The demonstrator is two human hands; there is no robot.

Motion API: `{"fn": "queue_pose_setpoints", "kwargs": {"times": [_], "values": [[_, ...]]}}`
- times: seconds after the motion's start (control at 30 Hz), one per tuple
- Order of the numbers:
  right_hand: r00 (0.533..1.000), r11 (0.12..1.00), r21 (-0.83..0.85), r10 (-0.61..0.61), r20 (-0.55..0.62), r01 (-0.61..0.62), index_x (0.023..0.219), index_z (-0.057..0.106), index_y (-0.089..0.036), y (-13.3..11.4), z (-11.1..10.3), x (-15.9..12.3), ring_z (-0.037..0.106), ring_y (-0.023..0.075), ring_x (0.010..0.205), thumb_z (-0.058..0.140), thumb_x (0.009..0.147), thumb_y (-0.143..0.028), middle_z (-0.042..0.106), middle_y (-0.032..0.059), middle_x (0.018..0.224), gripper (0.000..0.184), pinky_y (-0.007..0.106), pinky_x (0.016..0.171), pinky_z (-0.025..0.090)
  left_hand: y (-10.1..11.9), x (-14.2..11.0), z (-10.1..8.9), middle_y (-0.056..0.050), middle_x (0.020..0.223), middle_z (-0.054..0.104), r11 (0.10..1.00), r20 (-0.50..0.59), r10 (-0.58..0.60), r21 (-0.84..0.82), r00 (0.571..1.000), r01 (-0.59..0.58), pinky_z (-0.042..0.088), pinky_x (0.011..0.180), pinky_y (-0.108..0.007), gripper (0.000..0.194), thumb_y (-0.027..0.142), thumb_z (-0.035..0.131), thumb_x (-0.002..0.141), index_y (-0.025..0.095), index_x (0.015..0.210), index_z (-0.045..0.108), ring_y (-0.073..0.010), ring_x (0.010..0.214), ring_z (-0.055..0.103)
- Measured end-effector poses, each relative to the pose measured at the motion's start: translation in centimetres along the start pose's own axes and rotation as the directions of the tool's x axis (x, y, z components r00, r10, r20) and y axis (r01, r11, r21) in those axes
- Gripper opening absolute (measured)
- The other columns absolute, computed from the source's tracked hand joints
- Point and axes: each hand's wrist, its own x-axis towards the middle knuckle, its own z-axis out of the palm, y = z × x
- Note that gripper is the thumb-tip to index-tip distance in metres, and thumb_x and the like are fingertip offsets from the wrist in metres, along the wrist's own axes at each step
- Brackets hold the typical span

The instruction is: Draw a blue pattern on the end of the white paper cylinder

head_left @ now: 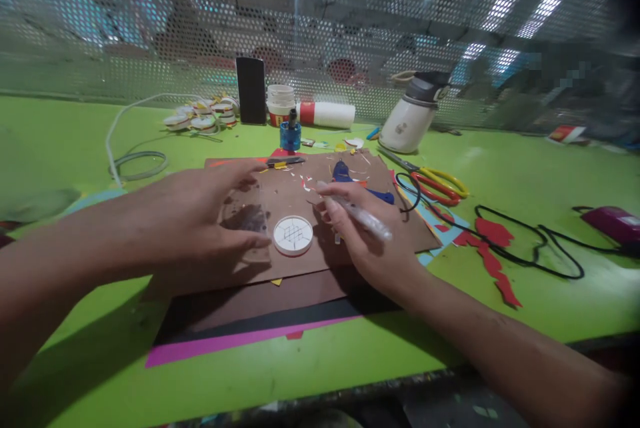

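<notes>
A white round disc (293,235) with a pattern of dark straight lines lies on brown cardboard (320,261) between my hands. My left hand (200,218) is to the left of the disc, its thumb and fingers apart over a clear flat plastic piece (260,218), perhaps a ruler. Part of that piece is hidden by the hand. In my right hand (360,221) is a pen (367,220) with a pale, see-through barrel, held between thumb and fingers just right of the disc and apart from it.
A blue-handled tool (342,173) and a slim cutter (286,161) lie on the cardboard among paper scraps. Scissors (440,185), a corded purple device (613,225) and red paper (495,231) are on the right. Behind stand a blue pot (290,137), a phone (251,91) and a white jug (409,118).
</notes>
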Motion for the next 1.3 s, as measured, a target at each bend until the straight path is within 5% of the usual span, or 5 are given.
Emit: {"fn": "queue_pose_setpoints", "kwargs": {"times": [0.33,0.47,0.63,0.93,1.3], "values": [[0.998,0.982,-0.183,-0.041,0.051,0.049,0.146,0.08,-0.024,2.2,-0.5,0.9,0.09,0.0354,0.122,0.072,0.115,-0.025,0.096,0.0165,0.133,0.032,0.053,0.114,0.073,-3.5,1.5,2.2,-0.019,0.175,0.086,0.99,-0.056,0.054,0.134,0.997,-0.046,0.073,0.115,-0.064,0.097,0.066,0.081,0.104,0.025,0.19,0.065,-0.053,0.143,0.088],[1.0,0.998,-0.059,0.021,0.011,-0.021,0.142,0.079,-0.025,3.2,-0.4,1.6,0.092,0.0313,0.108,0.077,0.119,-0.043,0.094,0.0122,0.119,0.029,0.046,0.098,0.077,-4.2,1.8,2.1,-0.023,0.181,0.082,0.992,-0.01,0.009,0.13,1.0,-0.008,0.07,0.12,-0.071,0.096,0.059,0.079,0.103,0.022,0.19,0.065,-0.058,0.151,0.085],[0.986,0.971,0.192,0.159,-0.058,-0.145,0.13,0.082,-0.023,3.1,0.0,2.4,0.084,0.0223,0.078,0.084,0.112,-0.085,0.083,0.002,0.092,0.065,0.035,0.074,0.073,-4.4,3.1,1.6,-0.026,0.184,0.08,0.997,0.091,-0.031,0.071,0.995,0.024,0.07,0.122,-0.068,0.108,0.064,0.09,0.092,0.024,0.189,0.067,-0.0593,0.157,0.083],[0.935,0.95,0.223,0.27,-0.231,-0.22,0.101,0.083,-0.026,4.0,-1.3,4.3,0.08,0.0241,0.077,0.093,0.084,-0.108,0.083,0.0021,0.08,0.084,0.039,0.078,0.072,-3.9,4.1,1.7,-0.021,0.187,0.079,0.999,0.139,-0.022,0.049,0.99,0.016,0.067,0.124,-0.055,0.122,0.064,0.099,0.084,0.033,0.196,0.063,-0.0557,0.161,0.082],[0.89,0.913,0.259,0.379,-0.252,-0.315,0.097,0.072,-0.031,6.2,-1.9,5.6,0.077,0.0227,0.073,0.089,0.095,-0.071,0.078,-0.0017,0.076,0.044,0.037,0.078,0.069,-3.6,4.0,2.5,-0.022,0.189,0.077,1.0,0.147,0.019,0.016,0.989,-0.021,0.064,0.132,-0.059,0.113,0.064,0.093,0.084,0.026,0.188,0.072,-0.0559,0.167,0.077]]}}
